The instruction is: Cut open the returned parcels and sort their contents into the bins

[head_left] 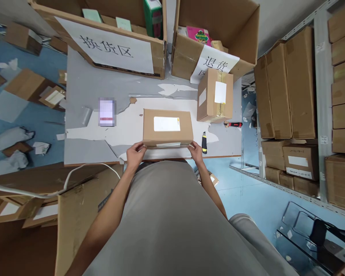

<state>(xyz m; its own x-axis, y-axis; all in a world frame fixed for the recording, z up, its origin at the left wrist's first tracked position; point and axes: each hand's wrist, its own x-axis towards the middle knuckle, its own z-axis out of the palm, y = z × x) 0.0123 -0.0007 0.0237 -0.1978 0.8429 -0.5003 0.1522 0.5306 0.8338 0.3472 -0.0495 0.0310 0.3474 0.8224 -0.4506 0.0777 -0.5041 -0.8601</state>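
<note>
A closed cardboard box [168, 138] with a white label on top lies at the front of the grey table [83, 88]. My left hand [135, 154] pinches its near left corner, fingers closed. At the near right corner, my right hand [196, 151] grips the same box. A yellow and black box cutter [204, 142] rests just right of my right hand. Behind it stands a taller taped cardboard box [208, 97] with white labels, and a red and black box cutter [234, 124] lies by its near right corner.
Two large open cartons with handwritten paper signs, a left carton [159, 57] and a right carton [186, 59], stand at the back. A phone-like screen [106, 113] lies left. Shelving [322, 115] with boxes stands right. Below left is a big open carton [74, 218] with a white cable [66, 184].
</note>
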